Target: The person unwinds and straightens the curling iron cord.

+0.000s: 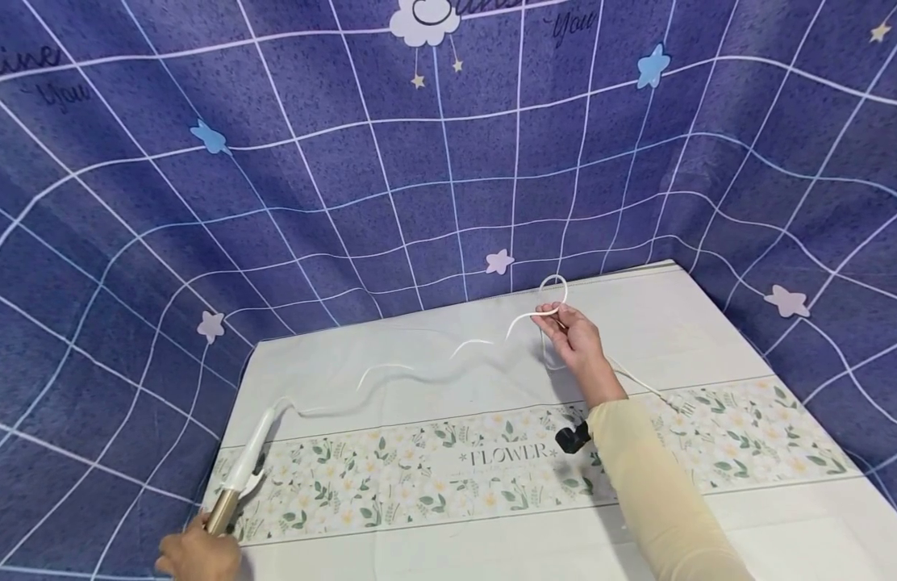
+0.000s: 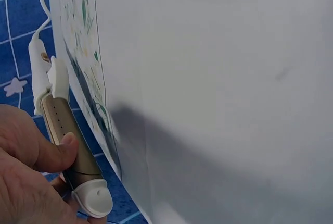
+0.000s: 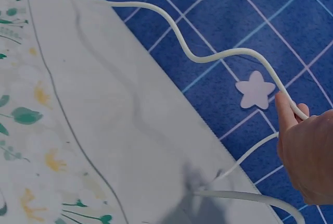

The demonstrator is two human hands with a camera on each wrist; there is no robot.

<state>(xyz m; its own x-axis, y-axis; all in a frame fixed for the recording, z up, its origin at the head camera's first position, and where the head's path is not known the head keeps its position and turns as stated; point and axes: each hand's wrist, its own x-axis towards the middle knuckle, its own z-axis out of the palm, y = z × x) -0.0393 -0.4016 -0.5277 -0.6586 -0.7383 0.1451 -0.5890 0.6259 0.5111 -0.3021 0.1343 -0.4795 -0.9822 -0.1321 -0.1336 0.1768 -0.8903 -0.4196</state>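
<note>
At the table's front left, my left hand [image 1: 200, 553] grips a curling iron [image 1: 254, 444] by its gold barrel [image 2: 78, 146]. The barrel's tip has a white cap [image 2: 94, 197], and the white handle [image 2: 39, 67] points away, toward the back of the table. From the handle a wavy white cord [image 3: 208, 58] runs across to my right hand [image 1: 581, 343], which pinches it between thumb and fingers above the table's back part. A loop of cord [image 1: 554, 277] stands over those fingers. The cord's far end lies to the right with a plug [image 1: 681, 406] on the floral band.
A white cloth with a floral band [image 1: 390, 484] covers the table [image 1: 318, 355]. Blue gridded curtains [image 1: 448, 186] with stars hang behind it and at both sides. A black device [image 1: 572, 438] is on my right wrist.
</note>
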